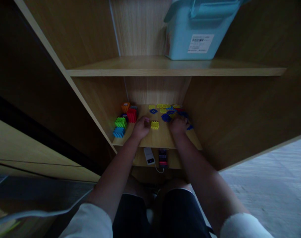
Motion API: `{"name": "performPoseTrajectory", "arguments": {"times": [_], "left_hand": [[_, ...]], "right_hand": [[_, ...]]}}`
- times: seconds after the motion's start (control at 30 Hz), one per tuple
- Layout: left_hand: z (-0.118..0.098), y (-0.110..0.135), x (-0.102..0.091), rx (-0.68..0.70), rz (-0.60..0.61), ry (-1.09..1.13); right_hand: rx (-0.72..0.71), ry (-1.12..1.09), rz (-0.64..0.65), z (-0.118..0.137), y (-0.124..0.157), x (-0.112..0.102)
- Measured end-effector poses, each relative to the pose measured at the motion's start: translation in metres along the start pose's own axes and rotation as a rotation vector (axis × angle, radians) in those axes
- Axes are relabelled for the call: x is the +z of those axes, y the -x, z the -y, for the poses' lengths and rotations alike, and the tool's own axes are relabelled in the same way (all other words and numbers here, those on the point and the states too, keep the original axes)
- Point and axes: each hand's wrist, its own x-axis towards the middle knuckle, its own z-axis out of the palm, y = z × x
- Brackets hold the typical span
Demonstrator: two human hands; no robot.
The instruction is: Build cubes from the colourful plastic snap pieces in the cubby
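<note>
I cannot tell whether the left hand (pixel 142 128) or right hand (pixel 179 125) grips anything, but the yellow tooth-edged plastic block (pixel 154 125) lies between them on the wooden shelf (pixel 160 140), and the flat dark-blue plastic pieces (pixel 166 117) toward its right edge are best lifted singly.

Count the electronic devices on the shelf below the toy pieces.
2: a white device at left and a phone to its right. Others deeper in may be hidden.
</note>
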Motion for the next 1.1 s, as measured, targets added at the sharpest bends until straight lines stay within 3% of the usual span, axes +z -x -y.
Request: {"name": "performPoseTrajectory", "arguments": {"times": [1.1], "left_hand": [[-0.0061, -0.0002, -0.0022, -0.008, -0.011, -0.016]], "right_hand": [[-0.038, -0.048, 0.024, -0.0025, 0.0017, -0.0008]]}}
